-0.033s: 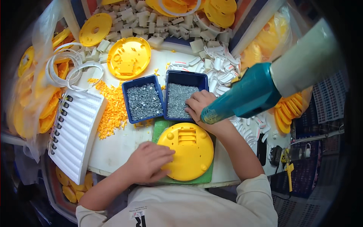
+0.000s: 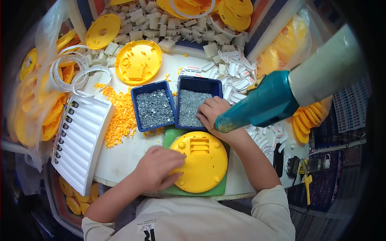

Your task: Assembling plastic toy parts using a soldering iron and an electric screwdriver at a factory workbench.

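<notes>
Left hand slack, nearer, at left edge of round yellow housing; right hand at blue hardware bin, grip I can't tell.

We are looking at a workshop, and what is lying about is telling us so. On the worktop, two blue bins are holding small metal bits; orange bits are lying in a heap to their left, white parts in a spread to their right. Farther back, we are seeing a pile of pale blocks with yellow discs at its edges. Clear bags are bulging with more yellow parts at both sides. A teal tool is reaching in over the right, and a yellow shell is sitting on a green mat at the near edge.
</notes>
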Motion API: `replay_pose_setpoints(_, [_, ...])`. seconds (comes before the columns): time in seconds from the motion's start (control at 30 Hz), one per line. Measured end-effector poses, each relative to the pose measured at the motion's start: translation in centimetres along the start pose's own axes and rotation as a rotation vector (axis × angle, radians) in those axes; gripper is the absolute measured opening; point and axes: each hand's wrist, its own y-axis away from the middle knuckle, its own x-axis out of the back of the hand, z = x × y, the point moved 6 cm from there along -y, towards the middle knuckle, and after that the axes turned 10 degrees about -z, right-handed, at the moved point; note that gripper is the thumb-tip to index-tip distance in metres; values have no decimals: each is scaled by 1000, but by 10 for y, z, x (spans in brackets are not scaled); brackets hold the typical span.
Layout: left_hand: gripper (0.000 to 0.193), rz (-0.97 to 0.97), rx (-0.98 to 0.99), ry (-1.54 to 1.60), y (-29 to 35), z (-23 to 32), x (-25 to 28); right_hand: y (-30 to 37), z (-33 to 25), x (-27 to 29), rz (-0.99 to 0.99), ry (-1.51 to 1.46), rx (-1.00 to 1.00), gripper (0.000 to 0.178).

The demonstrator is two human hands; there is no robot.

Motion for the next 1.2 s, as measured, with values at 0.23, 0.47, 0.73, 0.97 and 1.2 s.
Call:
replay_pose_setpoints(0.23, [36,214,197,-97,-101,-55,38,-2,-16,13,7,193,106,10])
replay_pose_setpoints(0.47, [16,22,156,-278,-120,-91,15,63,-23,43,76,-7,-106,14])
replay_pose_setpoints(0.73, [14,134,140,-278,-114,-86,18,109,-51,22,-48,-45,-53,14])
replay_pose_setpoints(0.97, [12,178,174,-93,-93,-54,23,109,-66,11,-50,105,19,16])
replay_pose_setpoints(1.2, [11,191,305,124,-36,-24,23,95,-51,25,-111,34,-21,15])
